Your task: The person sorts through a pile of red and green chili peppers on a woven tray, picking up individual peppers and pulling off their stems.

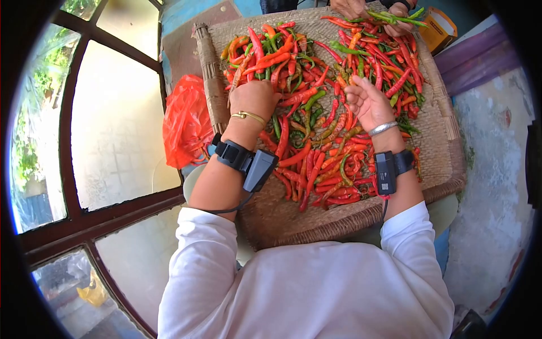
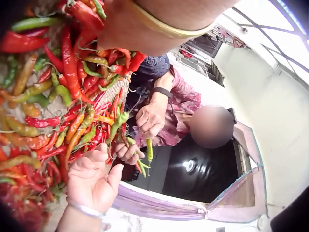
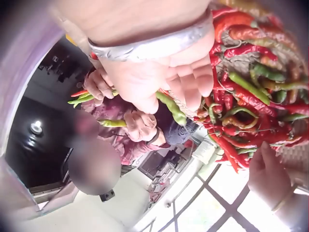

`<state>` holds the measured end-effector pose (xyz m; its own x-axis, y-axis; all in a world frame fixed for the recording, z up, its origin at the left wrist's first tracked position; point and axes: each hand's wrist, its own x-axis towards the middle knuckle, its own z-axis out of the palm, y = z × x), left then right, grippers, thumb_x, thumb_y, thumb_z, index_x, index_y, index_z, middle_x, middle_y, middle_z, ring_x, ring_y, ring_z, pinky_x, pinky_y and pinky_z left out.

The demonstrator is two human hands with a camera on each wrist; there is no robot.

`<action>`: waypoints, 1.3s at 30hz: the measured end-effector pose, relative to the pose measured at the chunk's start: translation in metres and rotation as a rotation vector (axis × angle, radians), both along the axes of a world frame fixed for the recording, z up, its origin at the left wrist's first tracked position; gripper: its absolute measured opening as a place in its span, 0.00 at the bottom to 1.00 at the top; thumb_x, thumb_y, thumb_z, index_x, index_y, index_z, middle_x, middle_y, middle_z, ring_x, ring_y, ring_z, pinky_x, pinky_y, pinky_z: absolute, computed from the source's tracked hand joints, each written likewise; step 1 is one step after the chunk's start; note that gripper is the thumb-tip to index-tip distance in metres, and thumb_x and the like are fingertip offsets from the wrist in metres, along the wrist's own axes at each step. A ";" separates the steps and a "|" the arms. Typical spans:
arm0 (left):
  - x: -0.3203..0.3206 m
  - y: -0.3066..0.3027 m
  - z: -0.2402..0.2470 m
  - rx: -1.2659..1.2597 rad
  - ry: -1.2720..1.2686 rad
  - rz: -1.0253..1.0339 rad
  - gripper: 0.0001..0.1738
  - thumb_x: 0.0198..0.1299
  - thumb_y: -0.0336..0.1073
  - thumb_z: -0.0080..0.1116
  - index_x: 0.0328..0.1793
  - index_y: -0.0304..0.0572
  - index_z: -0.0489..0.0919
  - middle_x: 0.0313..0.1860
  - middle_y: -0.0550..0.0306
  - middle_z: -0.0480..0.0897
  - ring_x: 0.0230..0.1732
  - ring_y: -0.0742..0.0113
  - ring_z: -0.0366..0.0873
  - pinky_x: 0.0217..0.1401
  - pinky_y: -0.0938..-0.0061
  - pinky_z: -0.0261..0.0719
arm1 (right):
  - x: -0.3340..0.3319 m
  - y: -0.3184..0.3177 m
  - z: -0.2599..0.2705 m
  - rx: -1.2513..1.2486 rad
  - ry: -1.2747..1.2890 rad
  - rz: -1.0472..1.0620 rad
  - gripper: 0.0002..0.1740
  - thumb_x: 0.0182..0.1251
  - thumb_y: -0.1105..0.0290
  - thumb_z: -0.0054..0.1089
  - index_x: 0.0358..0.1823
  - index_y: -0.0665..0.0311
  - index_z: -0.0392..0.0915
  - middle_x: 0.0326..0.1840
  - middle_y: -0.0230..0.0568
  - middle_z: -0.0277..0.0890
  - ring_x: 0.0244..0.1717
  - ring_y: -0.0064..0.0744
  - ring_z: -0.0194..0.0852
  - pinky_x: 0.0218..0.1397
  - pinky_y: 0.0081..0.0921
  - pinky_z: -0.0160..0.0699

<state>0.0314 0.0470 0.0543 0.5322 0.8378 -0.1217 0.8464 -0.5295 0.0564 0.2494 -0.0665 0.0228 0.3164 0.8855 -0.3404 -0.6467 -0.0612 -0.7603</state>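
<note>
Red, orange and green chili peppers [image 1: 316, 175] lie heaped on a woven tray [image 1: 282, 220]. My left hand [image 1: 253, 100] reaches down into the left heap, back of the hand up. In the right wrist view its fingertips [image 3: 263, 151] meet at the edge of the chilies; I cannot tell whether they pinch one. Palm turned up, my right hand [image 1: 370, 104] is held over the chilies near the right heap, its fingers loosely bent and nothing in them. In the left wrist view that palm [image 2: 91, 181] shows bare.
Across the tray another person's hands [image 1: 398, 25] hold several green chilies [image 1: 389, 17]. A red plastic bag [image 1: 186, 121] sits left of the tray, by framed window panes [image 1: 121, 96]. A yellow-orange box [image 1: 437, 31] stands beyond the far right corner.
</note>
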 end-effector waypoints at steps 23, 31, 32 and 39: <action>0.013 -0.019 0.000 -0.676 -0.756 -0.038 0.13 0.53 0.42 0.54 0.30 0.39 0.76 0.20 0.50 0.77 0.18 0.58 0.74 0.23 0.70 0.73 | -0.066 -0.010 0.006 -0.056 -0.440 0.607 0.14 0.59 0.62 0.54 0.39 0.66 0.73 0.28 0.29 0.72 0.24 0.15 0.69 0.24 0.14 0.68; 0.007 0.008 0.005 0.352 -0.514 -0.068 0.12 0.48 0.40 0.57 0.40 0.48 0.76 0.39 0.58 0.76 0.34 0.58 0.77 0.30 0.66 0.75 | -0.026 0.003 0.014 -0.016 -0.188 0.227 0.15 0.61 0.60 0.52 0.40 0.65 0.71 0.24 0.31 0.73 0.20 0.16 0.70 0.18 0.12 0.66; 0.007 0.010 0.001 0.351 -0.515 -0.068 0.12 0.48 0.40 0.57 0.40 0.48 0.76 0.39 0.58 0.76 0.34 0.58 0.77 0.30 0.66 0.75 | -0.025 0.005 0.019 0.091 -0.026 0.001 0.16 0.61 0.61 0.51 0.43 0.65 0.70 0.25 0.32 0.74 0.21 0.17 0.71 0.19 0.13 0.67; 0.015 0.009 -0.008 0.255 -0.227 -0.231 0.13 0.47 0.39 0.56 0.41 0.51 0.76 0.38 0.61 0.75 0.36 0.60 0.76 0.31 0.68 0.77 | -0.012 -0.003 -0.009 -0.100 -0.082 0.085 0.16 0.63 0.65 0.48 0.47 0.67 0.69 0.27 0.35 0.75 0.22 0.18 0.72 0.21 0.13 0.69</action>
<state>0.0468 0.0556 0.0461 0.6996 0.6810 0.2164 0.6844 -0.7256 0.0707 0.2371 -0.0694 0.0143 0.2721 0.8732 -0.4043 -0.5722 -0.1909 -0.7975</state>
